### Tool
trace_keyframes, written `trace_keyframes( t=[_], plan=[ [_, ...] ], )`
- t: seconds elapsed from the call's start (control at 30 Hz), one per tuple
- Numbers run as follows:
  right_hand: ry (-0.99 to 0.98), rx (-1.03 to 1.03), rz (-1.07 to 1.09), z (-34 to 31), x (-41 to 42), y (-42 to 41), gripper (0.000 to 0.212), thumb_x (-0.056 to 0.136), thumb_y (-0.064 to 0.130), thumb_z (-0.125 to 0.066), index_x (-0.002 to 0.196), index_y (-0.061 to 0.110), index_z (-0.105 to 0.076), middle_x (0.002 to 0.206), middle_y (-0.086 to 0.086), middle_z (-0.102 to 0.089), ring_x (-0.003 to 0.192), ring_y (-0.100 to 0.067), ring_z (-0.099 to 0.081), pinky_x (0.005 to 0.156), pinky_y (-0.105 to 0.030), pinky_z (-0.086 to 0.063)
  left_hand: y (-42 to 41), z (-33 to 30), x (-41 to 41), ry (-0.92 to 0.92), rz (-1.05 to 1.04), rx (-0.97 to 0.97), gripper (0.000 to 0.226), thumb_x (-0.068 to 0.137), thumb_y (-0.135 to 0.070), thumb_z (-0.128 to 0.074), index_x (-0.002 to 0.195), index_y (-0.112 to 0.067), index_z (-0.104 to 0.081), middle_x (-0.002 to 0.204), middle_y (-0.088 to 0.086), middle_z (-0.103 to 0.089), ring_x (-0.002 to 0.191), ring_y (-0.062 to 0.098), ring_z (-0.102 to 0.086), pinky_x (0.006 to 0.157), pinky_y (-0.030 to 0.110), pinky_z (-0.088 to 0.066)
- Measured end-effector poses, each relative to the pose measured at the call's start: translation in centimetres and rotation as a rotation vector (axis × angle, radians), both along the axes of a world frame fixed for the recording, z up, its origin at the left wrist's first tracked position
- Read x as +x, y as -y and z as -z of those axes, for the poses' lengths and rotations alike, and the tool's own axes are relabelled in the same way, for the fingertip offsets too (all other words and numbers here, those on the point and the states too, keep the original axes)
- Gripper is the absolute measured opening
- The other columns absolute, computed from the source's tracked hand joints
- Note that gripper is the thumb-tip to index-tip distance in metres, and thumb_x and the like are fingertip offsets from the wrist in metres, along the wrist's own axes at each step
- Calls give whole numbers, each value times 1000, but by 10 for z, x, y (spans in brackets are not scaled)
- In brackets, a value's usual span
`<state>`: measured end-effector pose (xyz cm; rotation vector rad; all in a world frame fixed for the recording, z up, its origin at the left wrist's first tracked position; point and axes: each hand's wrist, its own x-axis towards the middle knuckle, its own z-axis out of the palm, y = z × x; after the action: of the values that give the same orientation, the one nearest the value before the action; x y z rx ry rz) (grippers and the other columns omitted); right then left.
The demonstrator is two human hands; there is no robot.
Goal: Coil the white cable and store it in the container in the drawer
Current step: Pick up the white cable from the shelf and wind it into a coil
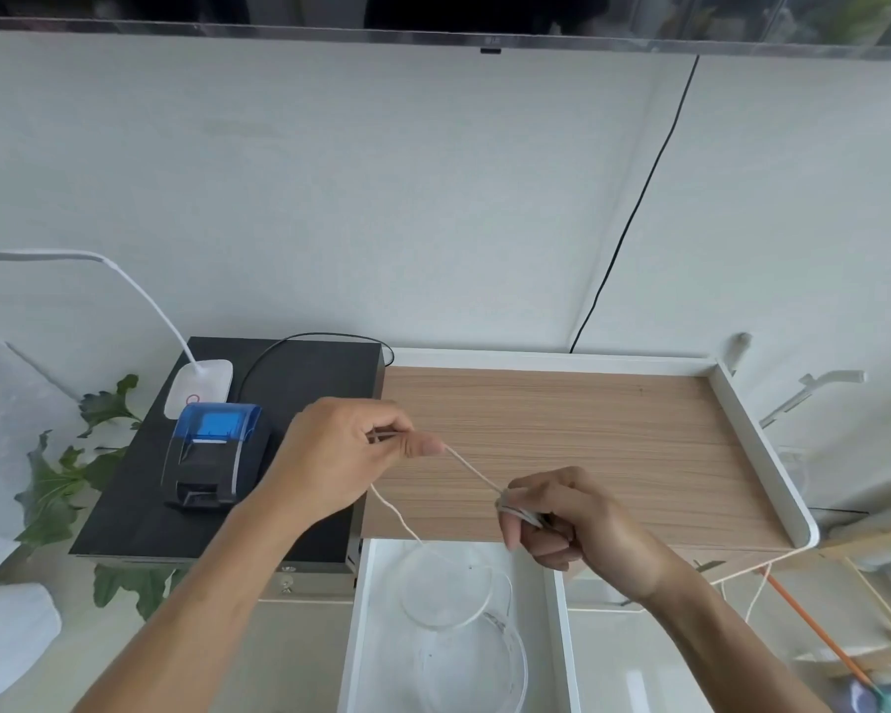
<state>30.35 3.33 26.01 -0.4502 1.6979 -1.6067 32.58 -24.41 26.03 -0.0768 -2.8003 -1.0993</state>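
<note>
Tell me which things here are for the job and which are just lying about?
For the job: thin white cable, left hand, right hand, clear round plastic container, open white drawer.

Lying about: blue-lidded black printer, white bendy desk lamp, leafy green plant.

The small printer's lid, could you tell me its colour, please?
Translucent blue, on the black printer; the head view shows it.

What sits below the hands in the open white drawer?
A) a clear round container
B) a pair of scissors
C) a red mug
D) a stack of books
A: a clear round container sits in the open drawer, below both hands holding the white cable.
</note>
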Motion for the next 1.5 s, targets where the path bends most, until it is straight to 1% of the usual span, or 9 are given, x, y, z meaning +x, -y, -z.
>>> trace_keyframes(
  t=[0.13,0.23,0.37,0.57,0.77,1.1,1.3,1.43,1.5],
  plan=[
    [326,-384,46,10,-4,1,26,93,22,-56,74,5,-60,54,3,-26,46,-16,-19,47,-30,-19,-12,36,3,104,-21,274,14,79,-62,-76,73,-50,-80,57,1,-70,46,10,-50,49,29,-44],
    [588,-691,29,21,-7,-3,25,98,21,-57,81,4,-62,56,3,-29,44,-13,-24,47,-29,-22,-21,50,12,285,-22,492,21,83,-50,-79,82,-30,-86,61,12,-68,44,11,-54,46,23,-47],
    [754,-862,85,28,-11,-3,36,106,20,-39,87,4,-64,59,3,-33,47,-14,-27,49,-29,-25,-24,66,24,404,-9,733,20,89,-27,-82,87,-7,-83,71,11,-74,53,17,-61,51,24,-49],
    [785,-996,363,27,-20,4,35,110,22,-38,101,6,-67,67,4,-51,53,-10,-45,58,-22,-44,-40,80,39,588,-5,678,18,99,-29,-76,102,-12,-78,72,-4,-68,53,15,-51,48,25,-41],
    [503,-867,683,40,-54,11,32,112,11,-35,122,-2,-62,85,-4,-63,74,-20,-65,72,-29,-61,-55,69,65,540,94,291,19,108,-30,-62,105,-23,-79,92,-16,-86,53,6,-62,62,30,-54],
    [283,-655,807,62,-73,18,32,114,9,-37,114,-7,-65,80,-9,-67,68,-22,-68,68,-31,-63,-53,21,88,798,326,409,40,114,-37,-47,99,-10,-72,105,3,-86,54,11,-52,56,20,-42],
    [-221,-113,414,69,-44,20,33,115,15,-40,117,-5,-66,84,-19,-71,76,-28,-69,76,-31,-57,-32,-18,84,765,420,543,42,113,-41,-49,102,-8,-73,87,3,-84,44,15,-42,50,22,-37],
    [-260,102,215,73,-26,15,32,113,24,-45,112,7,-72,79,-13,-70,73,-20,-64,77,-33,-53,-21,-38,72,655,462,636,36,112,-37,-51,94,-15,-73,65,0,-74,48,37,-27,52,41,-24],
    [-230,141,154,67,-16,14,32,113,24,-46,107,9,-74,76,-5,-66,71,-19,-61,76,-33,-51,-16,-42,61,582,435,689,36,110,-37,-50,91,-18,-73,60,1,-71,48,38,-28,51,36,-23]
  ],
)
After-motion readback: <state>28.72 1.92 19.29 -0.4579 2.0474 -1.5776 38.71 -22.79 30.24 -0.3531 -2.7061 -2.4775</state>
